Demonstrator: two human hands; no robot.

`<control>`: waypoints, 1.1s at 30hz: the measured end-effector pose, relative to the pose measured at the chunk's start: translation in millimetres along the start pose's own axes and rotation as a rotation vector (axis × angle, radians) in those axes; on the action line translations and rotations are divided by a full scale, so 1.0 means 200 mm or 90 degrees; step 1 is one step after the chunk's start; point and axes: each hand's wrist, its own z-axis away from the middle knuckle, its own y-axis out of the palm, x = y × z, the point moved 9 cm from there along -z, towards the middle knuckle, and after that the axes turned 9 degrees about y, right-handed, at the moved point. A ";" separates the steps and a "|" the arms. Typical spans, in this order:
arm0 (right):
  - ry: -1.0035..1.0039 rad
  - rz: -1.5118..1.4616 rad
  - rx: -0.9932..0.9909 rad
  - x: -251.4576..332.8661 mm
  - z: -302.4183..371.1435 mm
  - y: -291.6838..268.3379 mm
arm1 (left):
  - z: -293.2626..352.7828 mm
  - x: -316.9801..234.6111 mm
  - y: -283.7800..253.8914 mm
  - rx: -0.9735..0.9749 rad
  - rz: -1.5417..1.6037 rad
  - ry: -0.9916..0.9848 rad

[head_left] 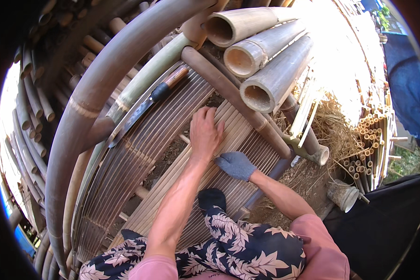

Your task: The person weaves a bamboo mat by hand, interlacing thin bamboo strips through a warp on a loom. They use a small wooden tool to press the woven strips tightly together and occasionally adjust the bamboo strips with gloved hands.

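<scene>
My bare left hand (205, 134) is bent over the pale bamboo slats (172, 187), its curled fingers at their edge beside a gap. Just right of it, my right hand (237, 166) in a grey glove is closed low over the slats; what it holds, if anything, is hidden. Darker slats (140, 161) fill the left side of the bamboo frame, and more brown slats (261, 143) lie to the right. A long knife (140, 111) with a wooden and black handle rests along the frame's left side, blade toward me.
A thick curved bamboo pole (86, 95) arches along the left. Three wide bamboo tubes (277, 74) jut in at the top. On the right are straw (331, 121), a bundle of thin bamboo (371, 135) and a grey bucket (343, 196). My dark shoe (212, 198) presses on the slats.
</scene>
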 end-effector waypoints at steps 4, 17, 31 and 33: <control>-0.006 0.000 -0.013 0.01 0.01 0.01 | -0.17 0.00 0.26 0.060 -0.048 0.009; 0.020 -0.079 0.021 0.02 0.02 -0.02 | 0.13 0.26 0.13 0.060 0.616 -0.439; 0.244 0.155 -0.407 -0.55 0.71 -0.23 | -0.09 -0.28 -2.01 -0.310 -0.308 0.101; 0.194 0.227 -0.430 -0.37 0.73 -0.28 | 0.15 -0.12 -1.61 -0.104 -0.178 0.041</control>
